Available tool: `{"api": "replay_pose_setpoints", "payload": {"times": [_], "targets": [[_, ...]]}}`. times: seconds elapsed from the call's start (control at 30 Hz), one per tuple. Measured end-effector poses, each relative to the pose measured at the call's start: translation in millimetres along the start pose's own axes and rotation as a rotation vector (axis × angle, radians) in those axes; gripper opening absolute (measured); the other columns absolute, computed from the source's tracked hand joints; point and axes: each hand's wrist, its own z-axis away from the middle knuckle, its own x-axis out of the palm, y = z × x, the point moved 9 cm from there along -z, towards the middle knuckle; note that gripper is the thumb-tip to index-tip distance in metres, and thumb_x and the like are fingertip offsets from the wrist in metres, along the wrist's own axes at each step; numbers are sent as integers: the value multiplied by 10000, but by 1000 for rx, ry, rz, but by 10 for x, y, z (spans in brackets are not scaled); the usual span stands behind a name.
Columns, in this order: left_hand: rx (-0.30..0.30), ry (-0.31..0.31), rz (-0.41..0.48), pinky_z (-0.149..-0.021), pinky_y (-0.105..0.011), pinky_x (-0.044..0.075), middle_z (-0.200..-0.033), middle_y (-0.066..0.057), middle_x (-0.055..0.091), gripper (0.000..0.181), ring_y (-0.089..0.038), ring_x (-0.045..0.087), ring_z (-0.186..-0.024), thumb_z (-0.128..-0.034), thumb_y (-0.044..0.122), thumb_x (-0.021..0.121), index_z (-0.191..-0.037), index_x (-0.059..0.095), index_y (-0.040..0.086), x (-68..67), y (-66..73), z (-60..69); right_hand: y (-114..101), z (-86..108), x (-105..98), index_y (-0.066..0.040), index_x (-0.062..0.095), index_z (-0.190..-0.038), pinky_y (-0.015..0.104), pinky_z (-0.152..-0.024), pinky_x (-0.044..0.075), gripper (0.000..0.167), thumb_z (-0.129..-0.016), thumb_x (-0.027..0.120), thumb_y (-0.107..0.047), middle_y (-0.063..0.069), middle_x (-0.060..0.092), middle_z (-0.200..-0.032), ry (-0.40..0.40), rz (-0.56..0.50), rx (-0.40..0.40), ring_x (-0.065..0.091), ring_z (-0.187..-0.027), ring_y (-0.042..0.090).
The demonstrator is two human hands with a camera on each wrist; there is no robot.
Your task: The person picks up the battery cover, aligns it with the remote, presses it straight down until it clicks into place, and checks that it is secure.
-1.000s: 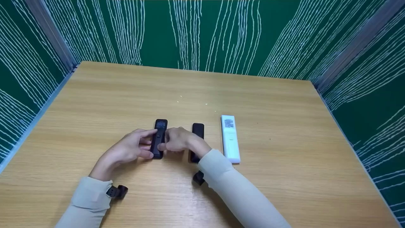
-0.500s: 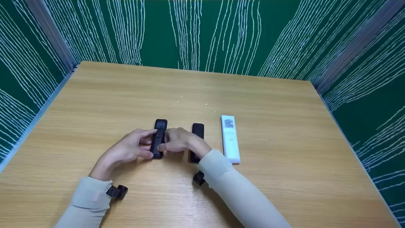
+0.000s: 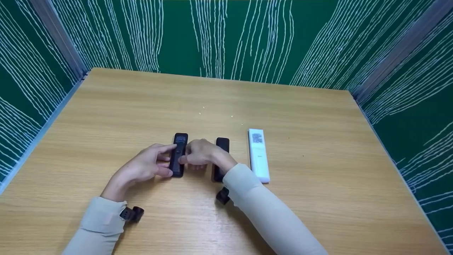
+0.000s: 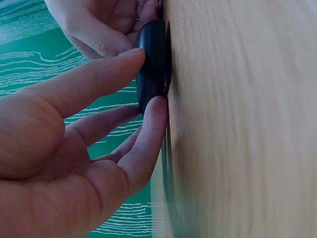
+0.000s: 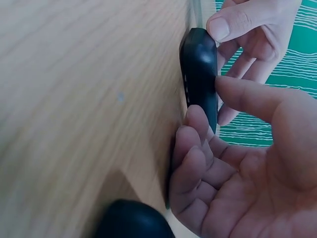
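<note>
A slim black remote control (image 3: 179, 150) lies back side up on the table, with a small label at its far end. My left hand (image 3: 145, 164) steadies it from the left, index finger at the upper edge and thumb near the close end. From the right, my right hand (image 3: 201, 153) holds it, thumb on its back and the other fingers curled by its side. In the right wrist view, the remote's dark end (image 5: 199, 57) shows between both hands. A second black remote (image 3: 222, 142) lies partly hidden beneath my right wrist.
Right of the hands lies a white remote (image 3: 259, 156) with a printed code sticker. Small pale crumbs (image 3: 231, 116) dot the wooden table (image 3: 300, 117). Green panels (image 3: 180, 39) with white streaks stand behind and at both sides.
My right thumb has slid slightly up along the remote's back, and the right hand's lower fingers now show beneath it. The left hand stays in place.
</note>
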Motion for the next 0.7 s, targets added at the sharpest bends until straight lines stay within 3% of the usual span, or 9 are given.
{"api": "replay_pose_setpoints", "payload": {"times": [0.37,0.7], "targets": [[-21,10,-4,-1088,-344,536,-1536,-300,353,895,-460,505,-1405,-845,-201,744,-1630,357,-16,-14,-16,-8,1,-21,-46,-61,740,-883,271,-584,574,312,-1045,673,-319,33,731,-719,23,-37,-4,671,-615,152],[-32,12,-19,-1096,-357,533,-1564,-286,345,903,-445,506,-1398,-848,-183,755,-1637,364,17,0,-19,-3,23,-32,-26,-64,712,-983,268,-543,565,295,-1090,607,-319,33,734,-690,100,-9,26,677,-566,148]]}}
